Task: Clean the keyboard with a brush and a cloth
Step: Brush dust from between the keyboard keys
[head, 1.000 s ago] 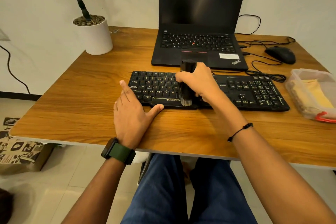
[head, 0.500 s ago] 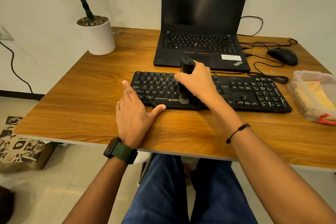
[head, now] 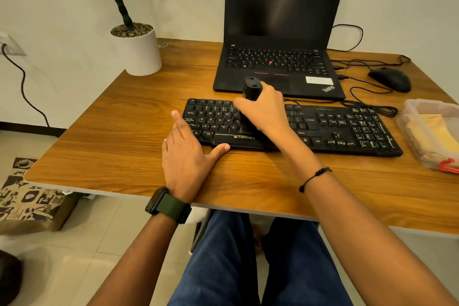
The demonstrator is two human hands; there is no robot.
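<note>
Head view: right hand is gripping the black brush, fingers curled round it, brush standing near upright over the keyboard, bristle end down among the keys. Keyboard is lying lengthwise left-to-right on the worktop. Left hand is resting flat, fingers straight and together, thumb spread against the keyboard's near edge.

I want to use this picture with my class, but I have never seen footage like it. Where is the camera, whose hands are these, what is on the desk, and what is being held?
There is no machine here. A person wears a wide-angle camera on the head, looking forward and down, so you see their own arms and lap. The right hand grips a black brush, held upright over the middle of a black keyboard. The left hand rests flat on the wooden desk, fingers straight, touching the keyboard's left end. Behind the keyboard stands an open laptop with a dark screen. Also on the desk: a potted plant at far left, a mouse with cables at far right, and a clear plastic box holding yellow cloth.
</note>
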